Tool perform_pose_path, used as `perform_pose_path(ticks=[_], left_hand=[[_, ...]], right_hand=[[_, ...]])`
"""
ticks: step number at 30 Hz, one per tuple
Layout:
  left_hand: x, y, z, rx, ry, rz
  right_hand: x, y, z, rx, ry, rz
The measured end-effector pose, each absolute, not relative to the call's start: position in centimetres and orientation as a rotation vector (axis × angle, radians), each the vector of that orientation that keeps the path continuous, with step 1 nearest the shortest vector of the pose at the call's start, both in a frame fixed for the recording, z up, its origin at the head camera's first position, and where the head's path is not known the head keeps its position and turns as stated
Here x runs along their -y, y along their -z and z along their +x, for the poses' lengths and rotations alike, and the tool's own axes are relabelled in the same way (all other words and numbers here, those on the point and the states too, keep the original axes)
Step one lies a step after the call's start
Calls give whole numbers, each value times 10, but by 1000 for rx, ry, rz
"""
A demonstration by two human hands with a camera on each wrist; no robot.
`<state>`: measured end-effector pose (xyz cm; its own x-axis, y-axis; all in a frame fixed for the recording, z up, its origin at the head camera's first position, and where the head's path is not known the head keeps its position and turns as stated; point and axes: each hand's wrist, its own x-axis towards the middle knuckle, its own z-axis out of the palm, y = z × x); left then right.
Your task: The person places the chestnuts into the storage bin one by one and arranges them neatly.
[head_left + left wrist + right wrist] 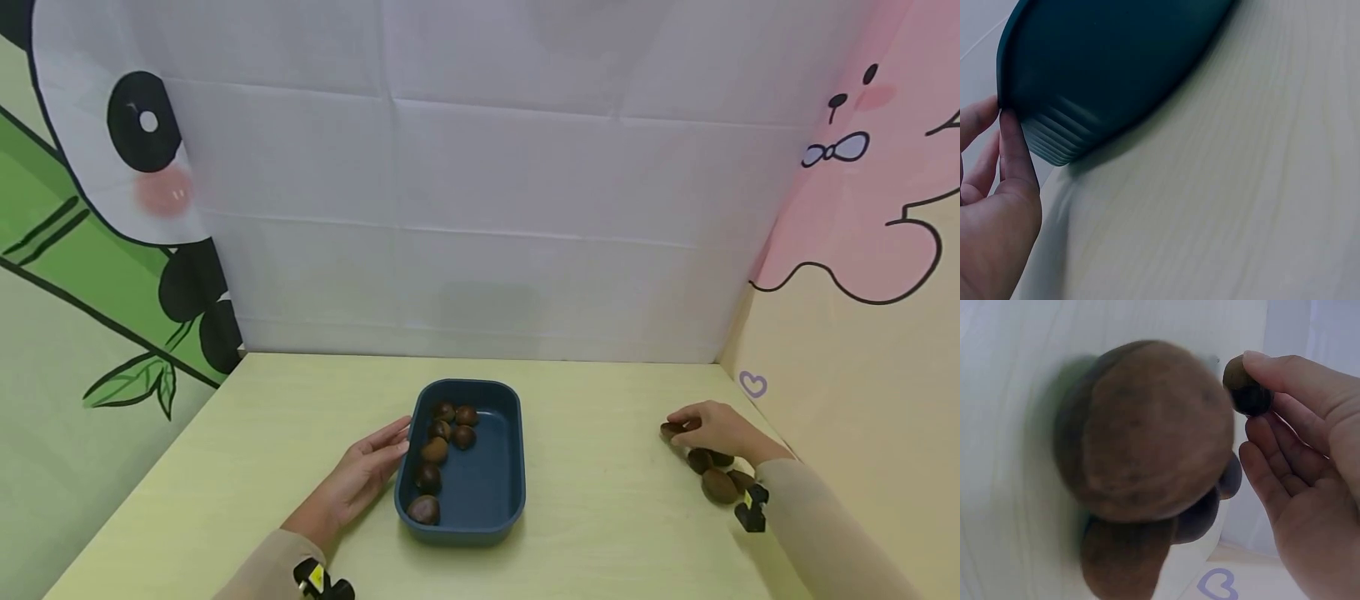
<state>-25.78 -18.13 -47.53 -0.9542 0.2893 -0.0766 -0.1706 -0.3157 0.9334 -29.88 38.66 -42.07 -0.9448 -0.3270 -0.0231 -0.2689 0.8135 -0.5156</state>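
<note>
A dark blue rectangular tray [497, 467] stands near the middle of the table, with several brown chestnuts [434, 451] strung along its left side. My left hand [357, 483] is at the tray's left side, fingers fairly straight; in the left wrist view the fingertips touch the tray edge. Over at the right, my right hand [722, 431] pinches one chestnut [1249, 387] between thumb and fingers. Just below that hand lie several more chestnuts [718, 487], grouped on the table and partly covered by the hand; one looms large in the right wrist view.
The pale yellow table [600, 500] ends at a white cloth [495, 250] at the back. Painted walls flank it, a panda on the left and a pink animal [885, 217] on the right. The chestnut group lies close to the right wall.
</note>
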Motion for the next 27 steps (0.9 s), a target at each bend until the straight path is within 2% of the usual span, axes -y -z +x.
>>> perform_pose_path(ticks=[16,27], left_hand=[[181,475,-259,-1620,-2344,147],[181,475,-258,-1612,-2360,134]], right_hand=[[-341,397,-311,-2814,907,-568],[-274,378,-318,-2549,1160,-688]])
